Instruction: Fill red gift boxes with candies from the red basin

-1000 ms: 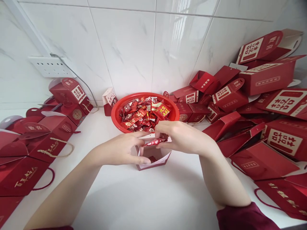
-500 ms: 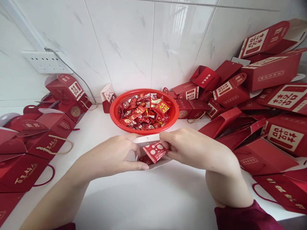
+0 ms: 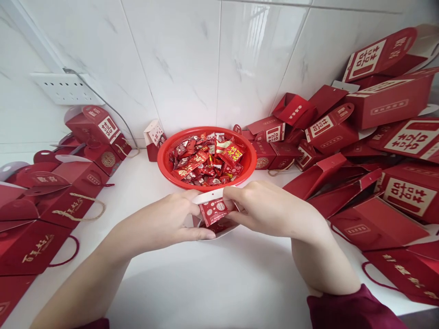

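A small open red gift box (image 3: 219,230) with a white inside stands on the white counter just in front of a red basket (image 3: 164,157) full of red-wrapped sweets. My left hand (image 3: 168,219) grips the box's left side, fingers curled round its rim. My right hand (image 3: 270,208) pinches a red sweet packet (image 3: 214,211) with white print and holds it in the box's mouth. The box is mostly hidden by both hands.
Piles of red gift boxes with cord handles fill the counter on the left (image 3: 58,201) and the right (image 3: 377,151). A white wall socket (image 3: 65,87) with a cable sits on the tiled wall. Bare counter (image 3: 219,283) lies between my forearms.
The sweet packet, held flat above the box a second ago, has turned face-up and sunk into the box's mouth. Both hands have drawn closer together over the box.
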### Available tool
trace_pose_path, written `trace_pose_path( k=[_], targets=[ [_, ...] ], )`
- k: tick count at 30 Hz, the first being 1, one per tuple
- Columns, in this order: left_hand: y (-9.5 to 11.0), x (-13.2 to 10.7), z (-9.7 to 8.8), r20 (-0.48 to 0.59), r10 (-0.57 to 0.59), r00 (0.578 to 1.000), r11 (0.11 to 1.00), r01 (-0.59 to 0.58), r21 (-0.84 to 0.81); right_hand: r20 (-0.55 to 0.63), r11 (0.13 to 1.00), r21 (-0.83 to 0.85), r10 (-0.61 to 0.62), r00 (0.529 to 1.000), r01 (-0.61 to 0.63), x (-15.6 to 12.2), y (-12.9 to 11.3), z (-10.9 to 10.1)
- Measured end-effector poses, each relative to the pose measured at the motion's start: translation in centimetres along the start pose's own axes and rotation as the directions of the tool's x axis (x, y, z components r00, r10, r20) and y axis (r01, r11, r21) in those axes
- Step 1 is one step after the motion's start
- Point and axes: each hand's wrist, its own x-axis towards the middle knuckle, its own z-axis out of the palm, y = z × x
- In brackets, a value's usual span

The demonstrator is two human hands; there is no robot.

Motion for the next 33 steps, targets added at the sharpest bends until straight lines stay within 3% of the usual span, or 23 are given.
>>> trace_pose_path(
  k=[7, 15, 23, 29, 33],
  targets=[
    [-0.13, -0.47, 0.23, -0.006, -0.072, 0.997, 0.991, 0.072, 0.115, -0.043, 0.992, -0.122, 0.018, 0.999, -0.024, -0.27, -0.34, 0.47],
    [0.32, -0.22, 0.39, -0.011, -0.096, 0.995, 0.978, 0.096, 0.183, -0.056, 0.993, -0.12, 0.004, 0.998, -0.011, -0.11, -0.3, 0.44],
    [-0.06, -0.18, 0.53, -0.019, -0.092, 0.996, 0.979, 0.094, 0.18, -0.148, 0.949, -0.185, -0.285, 0.947, 0.256, 0.19, -0.36, -0.06],
    [0.43, -0.2, 0.46, 0.019, -0.071, 0.997, 0.986, 0.068, 0.15, -0.137, 0.951, -0.156, -0.289, 0.948, 0.267, -0.08, -0.12, 0.23],
    [0.52, -0.16, 0.57, -0.001, -0.061, 0.998, 0.985, 0.06, 0.164, -0.18, 0.957, -0.201, -0.245, 0.952, 0.209, 0.19, -0.34, 0.5]
  ],
)
